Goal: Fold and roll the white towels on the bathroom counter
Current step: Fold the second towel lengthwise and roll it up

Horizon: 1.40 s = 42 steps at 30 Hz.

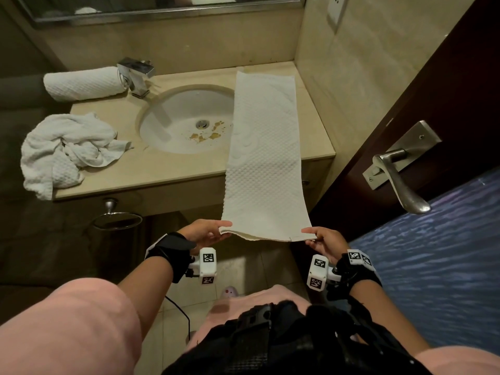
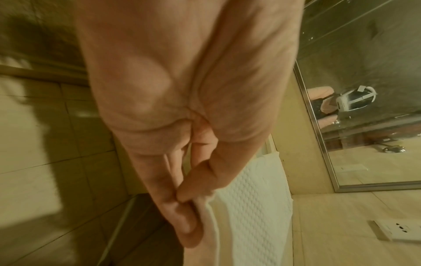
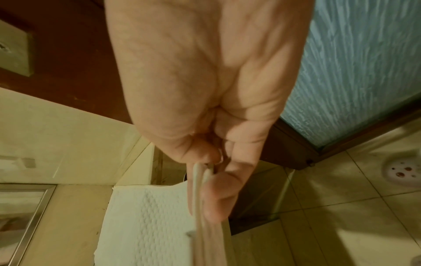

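A long white waffle towel (image 1: 263, 155), folded into a narrow strip, lies along the right side of the counter (image 1: 140, 174) and hangs past its front edge. My left hand (image 1: 213, 231) pinches the strip's near left corner, thumb on top. My right hand (image 1: 315, 236) pinches the near right corner. The left wrist view shows thumb and fingers (image 2: 189, 216) clamped on the towel's edge (image 2: 250, 207). In the right wrist view the layered edge (image 3: 198, 189) sits between thumb and fingers. A rolled towel (image 1: 82, 83) lies at the back left, and a crumpled towel (image 1: 65, 150) sits at the front left corner.
The round sink (image 1: 184, 120), with brown bits near its drain, sits left of the strip, partly covered by it. A chrome tap (image 1: 138, 77) stands behind it. A dark door with a metal lever handle (image 1: 397, 171) is close on my right. A towel ring (image 1: 117, 219) hangs under the counter.
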### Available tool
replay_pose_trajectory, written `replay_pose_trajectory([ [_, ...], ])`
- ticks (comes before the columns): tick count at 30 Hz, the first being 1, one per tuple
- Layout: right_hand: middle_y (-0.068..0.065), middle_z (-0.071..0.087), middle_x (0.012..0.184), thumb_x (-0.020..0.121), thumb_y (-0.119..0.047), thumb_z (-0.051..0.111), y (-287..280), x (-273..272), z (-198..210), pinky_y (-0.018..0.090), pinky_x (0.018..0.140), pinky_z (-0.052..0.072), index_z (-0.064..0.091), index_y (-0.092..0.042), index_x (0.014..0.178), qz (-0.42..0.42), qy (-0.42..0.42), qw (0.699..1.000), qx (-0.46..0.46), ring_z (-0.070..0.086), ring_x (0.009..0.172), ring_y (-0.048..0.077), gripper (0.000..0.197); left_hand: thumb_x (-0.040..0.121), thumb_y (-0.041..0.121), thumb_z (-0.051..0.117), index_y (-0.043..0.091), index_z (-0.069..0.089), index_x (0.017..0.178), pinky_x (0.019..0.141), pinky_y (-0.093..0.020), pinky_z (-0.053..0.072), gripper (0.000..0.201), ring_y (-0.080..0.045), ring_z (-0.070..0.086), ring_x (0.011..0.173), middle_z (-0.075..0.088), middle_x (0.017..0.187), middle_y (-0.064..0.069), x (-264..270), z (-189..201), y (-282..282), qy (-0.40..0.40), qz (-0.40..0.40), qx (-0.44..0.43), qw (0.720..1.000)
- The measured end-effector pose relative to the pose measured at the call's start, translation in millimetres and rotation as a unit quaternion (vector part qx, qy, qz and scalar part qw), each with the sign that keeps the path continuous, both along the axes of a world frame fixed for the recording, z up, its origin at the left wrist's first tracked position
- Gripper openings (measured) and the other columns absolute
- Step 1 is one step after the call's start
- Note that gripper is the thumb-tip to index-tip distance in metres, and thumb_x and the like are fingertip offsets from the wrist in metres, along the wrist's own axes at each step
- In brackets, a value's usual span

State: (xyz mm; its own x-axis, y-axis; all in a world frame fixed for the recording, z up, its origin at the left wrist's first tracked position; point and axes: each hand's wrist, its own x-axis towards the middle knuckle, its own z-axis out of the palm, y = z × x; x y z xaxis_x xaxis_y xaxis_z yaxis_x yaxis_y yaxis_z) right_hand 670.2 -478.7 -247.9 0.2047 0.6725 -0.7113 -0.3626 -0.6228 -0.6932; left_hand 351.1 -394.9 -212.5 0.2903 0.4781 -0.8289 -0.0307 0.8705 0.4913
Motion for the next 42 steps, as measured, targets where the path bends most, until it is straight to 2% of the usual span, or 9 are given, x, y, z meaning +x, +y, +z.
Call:
replay_pose_trajectory([
  [7,0.023,0.062,0.105,0.086,0.014,0.028,0.0,-3.7,2.7,0.021,0.065,0.058,0.066,0.003,0.091,0.051,-0.027,0.998,-0.029,0.064,0.088,0.027,0.039,0.086,-0.020,0.039,-0.001,0.066,0.107,0.062,-0.022,0.058,0.039,-0.025,0.062,0.094,0.060,0.112,-0.014,1.3,-4.9,0.5,0.057,-0.066,0.021,0.996],
  [11,0.024,0.064,0.105,0.089,0.010,0.041,11.3,-10.0,-6.4,0.033,0.085,0.055,0.065,0.007,0.102,0.080,-0.034,0.994,-0.069,0.065,0.092,0.031,0.027,0.092,0.005,0.055,0.002,0.061,0.098,0.060,-0.024,0.044,0.009,-0.015,0.043,0.054,0.039,0.062,-0.005,12.0,-9.4,2.8,0.104,-0.110,0.016,0.988],
  [15,0.023,0.065,0.112,0.092,-0.001,0.054,27.3,-14.0,-30.1,0.024,0.065,0.058,0.064,0.003,0.112,0.117,-0.064,0.984,-0.115,0.066,0.093,0.030,0.022,0.092,0.009,0.058,0.004,0.057,0.093,0.052,-0.023,0.044,0.005,-0.012,0.044,0.052,0.042,0.063,-0.002,17.0,-27.1,9.6,0.117,-0.102,-0.020,0.988],
  [20,0.031,0.061,0.116,0.087,-0.014,0.065,48.6,-5.7,-75.2,0.049,0.096,0.050,0.064,0.011,0.109,0.170,-0.139,0.962,-0.161,0.060,0.108,0.046,0.034,0.095,0.007,0.050,-0.001,0.054,0.112,0.053,-0.027,0.043,0.019,-0.016,0.045,0.058,0.048,0.070,-0.006,21.8,-46.7,25.2,0.133,-0.091,-0.046,0.986],
  [25,0.008,0.050,0.054,0.093,-0.013,0.058,73.0,-26.3,-66.5,0.028,0.049,0.038,0.051,-0.003,0.060,0.132,-0.138,0.958,-0.212,0.045,0.046,0.018,0.035,0.096,0.007,0.045,-0.001,0.050,0.117,0.055,-0.030,0.038,0.023,-0.018,0.043,0.057,0.048,0.070,-0.008,22.5,-69.5,43.7,0.146,-0.106,-0.052,0.982],
  [32,0.015,0.053,0.133,0.098,0.001,0.039,89.3,-51.6,-78.7,0.025,0.076,0.048,0.044,0.002,0.139,0.148,-0.155,0.942,-0.260,0.060,0.106,0.029,0.041,0.096,0.007,0.049,0.007,0.058,0.088,0.060,-0.029,0.042,0.011,-0.016,0.046,0.069,0.048,0.084,-0.004,23.9,-63.4,73.6,0.109,-0.130,-0.061,0.984],
  [36,0.019,0.040,0.146,0.099,-0.007,0.044,102.6,-62.9,-88.4,0.026,0.068,0.047,0.037,-0.002,0.143,0.200,-0.174,0.931,-0.251,0.044,0.131,0.033,0.045,0.094,0.007,0.047,0.008,0.058,0.084,0.061,-0.023,0.038,0.015,-0.012,0.047,0.065,0.052,0.080,-0.003,25.6,-47.0,108.1,0.043,-0.139,-0.032,0.989],
  [39,0.016,0.040,0.148,0.100,-0.013,0.042,113.8,-60.6,-99.0,0.032,0.099,0.044,0.036,-0.001,0.144,0.214,-0.278,0.903,-0.250,0.043,0.133,0.029,0.045,0.095,0.008,0.046,0.008,0.059,0.084,0.068,-0.023,0.042,0.017,-0.013,0.054,0.071,0.058,0.086,-0.004,28.3,-30.0,137.7,0.008,-0.134,0.000,0.991],
  [42,0.013,0.050,0.141,0.101,-0.016,0.040,119.2,-57.9,-118.2,0.030,0.103,0.043,0.050,-0.003,0.134,0.342,-0.359,0.849,-0.184,0.049,0.128,0.026,0.038,0.096,0.010,0.047,0.008,0.059,0.087,0.070,-0.021,0.046,0.015,-0.012,0.056,0.075,0.058,0.088,-0.004,28.4,-11.6,159.9,0.000,-0.121,0.033,0.992],
])
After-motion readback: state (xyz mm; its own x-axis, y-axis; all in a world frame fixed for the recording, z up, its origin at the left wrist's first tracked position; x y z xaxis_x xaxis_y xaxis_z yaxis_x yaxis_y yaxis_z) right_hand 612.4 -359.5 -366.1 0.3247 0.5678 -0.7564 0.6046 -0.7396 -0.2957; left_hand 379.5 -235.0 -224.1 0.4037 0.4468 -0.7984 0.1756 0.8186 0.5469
